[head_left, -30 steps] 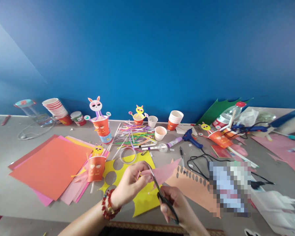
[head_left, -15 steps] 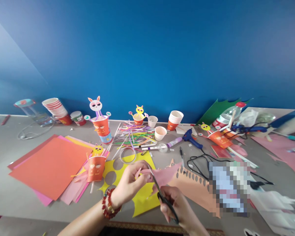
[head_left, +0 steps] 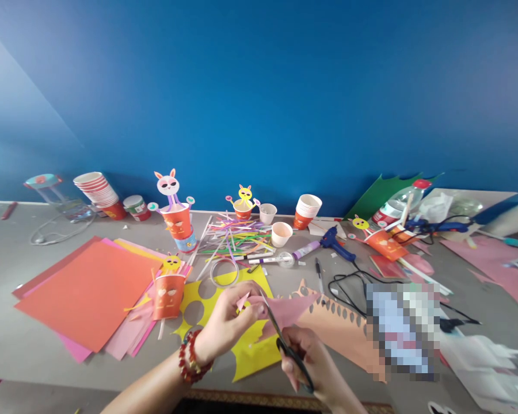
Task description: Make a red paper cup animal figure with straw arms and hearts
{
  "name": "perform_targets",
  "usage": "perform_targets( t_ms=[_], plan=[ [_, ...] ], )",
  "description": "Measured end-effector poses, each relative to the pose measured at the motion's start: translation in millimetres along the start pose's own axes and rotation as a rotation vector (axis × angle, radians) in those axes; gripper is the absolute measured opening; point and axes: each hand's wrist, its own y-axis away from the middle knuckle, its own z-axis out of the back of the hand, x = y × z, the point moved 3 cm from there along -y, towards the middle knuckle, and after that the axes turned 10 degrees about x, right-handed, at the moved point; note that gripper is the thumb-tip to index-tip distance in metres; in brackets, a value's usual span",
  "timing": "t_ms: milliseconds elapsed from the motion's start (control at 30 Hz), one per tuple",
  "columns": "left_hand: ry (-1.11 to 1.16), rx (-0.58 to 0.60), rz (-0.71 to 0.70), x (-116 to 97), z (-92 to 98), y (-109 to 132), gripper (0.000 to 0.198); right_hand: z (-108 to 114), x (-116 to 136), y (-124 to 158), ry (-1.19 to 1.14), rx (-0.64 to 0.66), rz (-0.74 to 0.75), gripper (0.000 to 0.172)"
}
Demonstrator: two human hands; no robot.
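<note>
Between the thumb and fingers of my left hand [head_left: 231,322] is a piece of pink paper [head_left: 287,313]. My right hand [head_left: 308,362] grips black-handled scissors [head_left: 273,317], whose blades point up and left across the paper close to my left thumb. The blades look nearly together. Beneath both hands lies a yellow sheet [head_left: 252,359] with round holes cut out of it. An orange sheet [head_left: 341,333] with a row of small holes lies to the right, partly under the pink paper.
A rabbit-faced paper cup [head_left: 169,296] stands left of my hands, beside stacked coloured paper [head_left: 90,293]. Behind are pipe cleaners [head_left: 237,236], a tape roll [head_left: 224,272] and a blue glue gun [head_left: 336,244] with a black cord. A blurred-out object [head_left: 401,333] lies at right.
The pink paper has shifted slightly, its free right part tilting a little. Both hands and the scissors stay almost in the same place.
</note>
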Motion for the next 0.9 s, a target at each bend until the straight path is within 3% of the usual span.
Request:
perform_targets(
  t_ms=[733, 900],
  plan=[
    [0.042, -0.012, -0.051, 0, -1.0, 2, 0.024, 2, -10, 2, -0.015, -0.036, -0.020, 0.068],
    [0.062, -0.004, -0.043, 5, -2.2, 4, 0.026, 0, -5, 2, -0.013, 0.007, -0.006, 0.067]
  ],
)
